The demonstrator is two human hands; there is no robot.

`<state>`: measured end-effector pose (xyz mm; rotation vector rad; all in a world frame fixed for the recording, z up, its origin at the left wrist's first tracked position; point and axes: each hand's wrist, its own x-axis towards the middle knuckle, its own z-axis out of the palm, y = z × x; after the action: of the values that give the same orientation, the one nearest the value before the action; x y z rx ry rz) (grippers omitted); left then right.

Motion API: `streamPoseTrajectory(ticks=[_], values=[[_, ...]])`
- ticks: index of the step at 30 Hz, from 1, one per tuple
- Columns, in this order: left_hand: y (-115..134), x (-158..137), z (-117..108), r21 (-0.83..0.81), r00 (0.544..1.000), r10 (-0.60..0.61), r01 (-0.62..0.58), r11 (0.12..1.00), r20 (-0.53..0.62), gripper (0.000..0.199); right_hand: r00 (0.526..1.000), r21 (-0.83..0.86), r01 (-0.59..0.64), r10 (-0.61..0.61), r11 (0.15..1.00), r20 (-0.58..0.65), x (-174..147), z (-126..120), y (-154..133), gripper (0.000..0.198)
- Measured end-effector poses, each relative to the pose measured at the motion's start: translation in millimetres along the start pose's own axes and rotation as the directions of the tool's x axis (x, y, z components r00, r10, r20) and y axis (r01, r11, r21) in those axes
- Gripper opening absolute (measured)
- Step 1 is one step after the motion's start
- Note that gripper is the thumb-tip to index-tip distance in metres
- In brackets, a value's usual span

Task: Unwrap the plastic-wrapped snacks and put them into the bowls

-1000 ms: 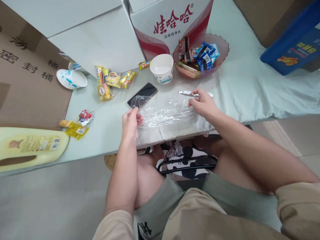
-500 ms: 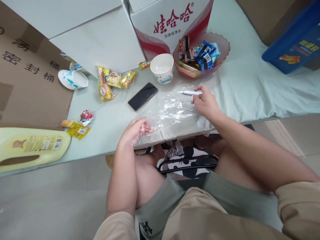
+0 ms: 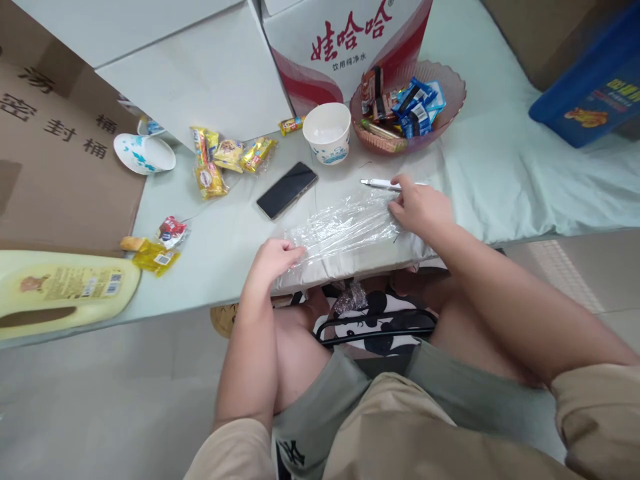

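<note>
A crinkled sheet of clear plastic film [image 3: 345, 223] is drawn out flat on the table between my two hands. At its left end, my left hand [image 3: 276, 260] is closed, thumb and fingers pinching the edge. My right hand [image 3: 424, 208] is closed on the film's right end. Just above that grip lies a slim white pen-like tool [image 3: 380, 183] with a metal tip pointing left; my right index finger crosses over it. Whether the finger presses on the tool cannot be made out. A black phone [image 3: 287, 191] lies above and left of the film.
Behind the film stand a white paper cup [image 3: 327, 137] and a pink glass bowl [image 3: 433, 133] of wrapped snacks. Yellow snack packets [image 3: 230, 157], a tipped cup [image 3: 145, 155] and a yellow jug [image 3: 65, 287] are leftward. A blue container [image 3: 580, 100] stands right. The table's front edge is close.
My left hand has closed on the film's left end. My right hand has let the white tool down onto the table and taken the film's right end. The film is now stretched straighter.
</note>
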<state>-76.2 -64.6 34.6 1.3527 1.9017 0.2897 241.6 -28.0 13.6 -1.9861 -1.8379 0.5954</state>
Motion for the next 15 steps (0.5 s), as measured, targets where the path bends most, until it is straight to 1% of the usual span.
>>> streamPoseTrajectory(ticks=[2, 3, 5, 6, 7, 8, 9, 10, 11, 12, 13, 14, 15], values=[[-1.5, 1.6, -1.2, 0.058, 0.992, 0.048, -0.041, 0.997, -0.120, 0.030, 0.999, -0.065, 0.034, -0.033, 0.997, 0.022, -2.2, -1.2, -4.7, 0.045], [-1.4, 2.6, -1.5, 0.064, 0.978, 0.066, -0.054, 0.996, -0.200, 0.027, 0.998, -0.091, 0.051, -0.048, 0.995, 0.036, -3.2, -1.5, -7.2, 0.049], [-0.1, 5.6, -1.0, 0.054, 0.931, 0.086, -0.071, 0.996, -0.355, 0.027, 0.993, -0.131, 0.114, -0.107, 0.985, 0.058, -5.5, -1.0, -10.6, 0.058], [0.8, 7.8, -0.3, 0.043, 0.908, 0.087, -0.076, 0.996, -0.409, 0.030, 0.986, -0.149, 0.163, -0.154, 0.975, 0.069, -7.0, -0.3, -11.2, 0.063], [1.7, 10.4, 0.6, 0.030, 0.894, 0.093, -0.088, 0.996, -0.438, 0.032, 0.974, -0.169, 0.222, -0.209, 0.960, 0.090, -8.9, 0.3, -11.0, 0.067], [2.4, 13.2, 1.7, 0.017, 0.891, 0.103, -0.106, 0.994, -0.442, 0.030, 0.955, -0.187, 0.289, -0.269, 0.939, 0.128, -11.3, 0.4, -10.0, 0.072], [2.9, 15.9, 2.9, 0.003, 0.898, 0.114, -0.125, 0.992, -0.425, 0.025, 0.926, -0.197, 0.361, -0.326, 0.911, 0.192, -14.0, -0.3, -8.4, 0.075], [3.4, 18.1, 4.1, -0.017, 0.909, 0.128, -0.146, 0.989, -0.398, 0.020, 0.885, -0.190, 0.431, -0.372, 0.882, 0.279, -16.9, -2.2, -6.5, 0.078], [3.9, 19.7, 5.2, -0.045, 0.919, 0.146, -0.175, 0.984, -0.366, 0.016, 0.832, -0.158, 0.490, -0.406, 0.857, 0.377, -19.6, -5.4, -4.6, 0.078], [4.9, 20.5, 6.4, -0.089, 0.928, 0.170, -0.210, 0.974, -0.331, 0.015, 0.776, -0.105, 0.528, -0.429, 0.843, 0.461, -22.0, -9.8, -3.1, 0.077], [6.5, 20.3, 7.6, -0.154, 0.935, 0.194, -0.247, 0.957, -0.298, 0.016, 0.733, -0.040, 0.543, -0.450, 0.839, 0.510, -23.6, -14.7, -2.4, 0.074], [9.1, 19.3, 9.0, -0.242, 0.940, 0.213, -0.280, 0.929, -0.268, 0.017, 0.716, 0.030, 0.536, -0.473, 0.844, 0.513, -24.3, -19.7, -2.5, 0.069], [12.7, 17.4, 10.6, -0.339, 0.944, 0.229, -0.301, 0.891, -0.237, 0.017, 0.732, 0.099, 0.515, -0.496, 0.852, 0.467, -24.2, -24.0, -3.7, 0.064]])
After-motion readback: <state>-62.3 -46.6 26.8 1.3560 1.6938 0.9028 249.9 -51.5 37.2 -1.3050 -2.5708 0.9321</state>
